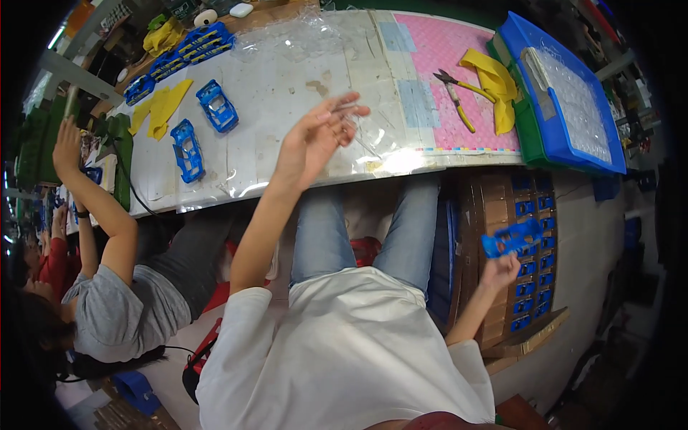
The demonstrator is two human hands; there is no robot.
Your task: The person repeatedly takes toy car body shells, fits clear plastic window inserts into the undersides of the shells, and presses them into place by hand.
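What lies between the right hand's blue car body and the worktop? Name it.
Nothing visible blocks it. The right hand holds the blue car body above a carton of blue parts, beside the worktop; open air lies between them.

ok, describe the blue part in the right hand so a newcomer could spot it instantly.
Start at the cardboard box on the floor right of the worktable, packed with rows of blue parts. Just above it the right hand holds a blue plastic car body shell. It is the only one lifted clear of the rows.
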